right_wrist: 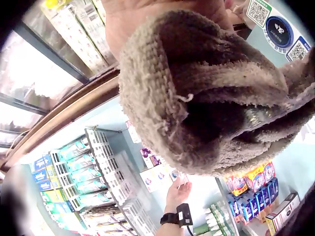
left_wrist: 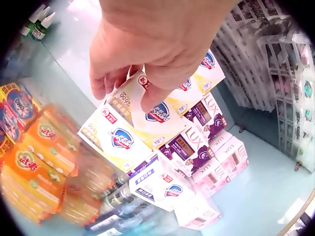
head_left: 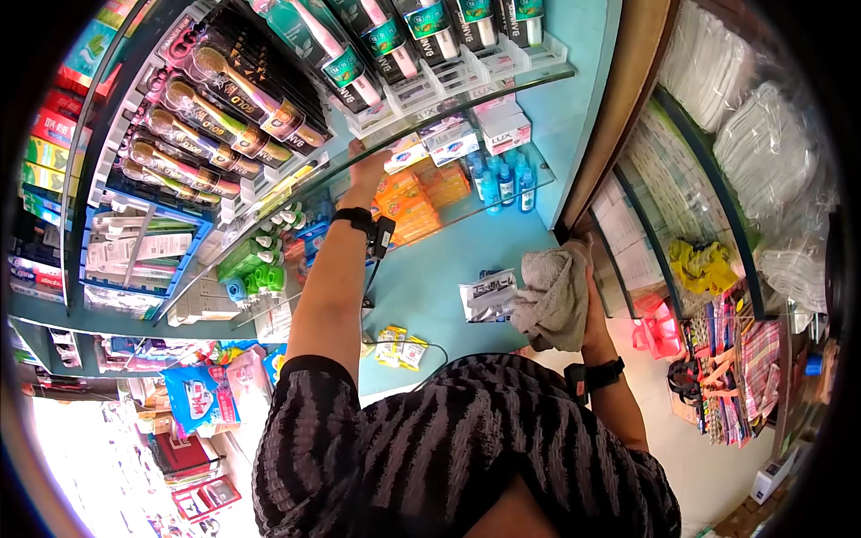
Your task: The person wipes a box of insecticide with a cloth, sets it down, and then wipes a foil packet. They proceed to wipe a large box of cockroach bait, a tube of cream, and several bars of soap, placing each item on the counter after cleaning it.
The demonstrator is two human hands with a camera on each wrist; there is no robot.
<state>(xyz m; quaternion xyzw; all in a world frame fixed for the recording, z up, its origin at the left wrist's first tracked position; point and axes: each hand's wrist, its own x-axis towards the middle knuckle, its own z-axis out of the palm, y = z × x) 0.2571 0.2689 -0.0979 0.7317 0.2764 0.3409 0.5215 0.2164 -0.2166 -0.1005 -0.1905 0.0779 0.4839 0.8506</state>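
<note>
In the left wrist view my left hand (left_wrist: 147, 46) pinches a white and yellow Safeguard soap box (left_wrist: 130, 105), thumb on the front and fingers behind. Another Safeguard box (left_wrist: 115, 142) lies against it, with purple LUX boxes (left_wrist: 189, 147) and pink LUX boxes (left_wrist: 224, 164) alongside. From the head view, this hand (head_left: 363, 175) reaches under the glass shelf. My right hand (head_left: 594, 305) holds a bunched grey towel (head_left: 549, 291) off to the right, and the towel hides most of its fingers. The towel's folds (right_wrist: 152, 93) fill much of the right wrist view.
Orange soap packs (head_left: 408, 206) and blue bottles (head_left: 507, 184) stand near the soap boxes. Overhead, the glass shelf edge (head_left: 466, 112) carries boxed toothbrushes (head_left: 386, 40). A silver packet (head_left: 489, 296) and yellow packets (head_left: 399, 348) lie on the blue surface. Cabinet shelves (head_left: 708, 170) rise at the right.
</note>
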